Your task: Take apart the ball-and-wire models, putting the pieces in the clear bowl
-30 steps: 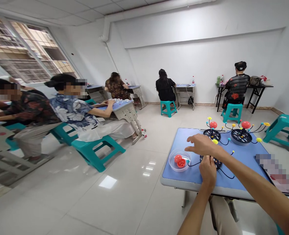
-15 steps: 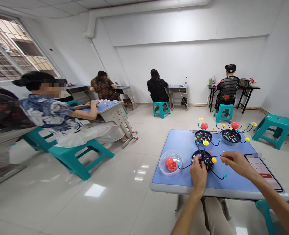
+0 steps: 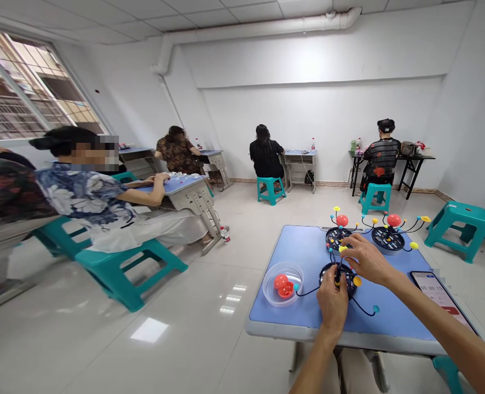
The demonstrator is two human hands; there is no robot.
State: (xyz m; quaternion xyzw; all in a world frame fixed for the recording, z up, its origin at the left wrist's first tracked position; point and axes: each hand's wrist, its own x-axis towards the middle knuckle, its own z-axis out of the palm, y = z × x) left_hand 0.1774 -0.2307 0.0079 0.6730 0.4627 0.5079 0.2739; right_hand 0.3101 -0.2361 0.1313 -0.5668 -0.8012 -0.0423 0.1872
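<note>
A solar system model [image 3: 351,290] with a round black base and thin black arms stands at the near middle of the blue desk. My left hand [image 3: 332,301] is closed around its central post, fingers over the base. Above it, the fingers of my right hand [image 3: 368,260] are pinched at a yellow cup [image 3: 343,249] on one upright arm. Another yellow cup [image 3: 357,280] and two blue cups tip the lower arms. Left of the model, two red half-shells [image 3: 283,284] lie in a clear round dish [image 3: 267,295].
Two similar models with red balls, one [image 3: 336,238] partly behind my right hand and one [image 3: 388,238] beside it, stand at the desk's [image 3: 283,323] far side. A phone [image 3: 443,298] lies at the right edge. Several people sit at other desks; a green stool [image 3: 458,224] stands right.
My right hand has moved left from the tip of a right-hand arm to the upright yellow cup. My left hand stays on the post. The view has tilted slightly upward.
</note>
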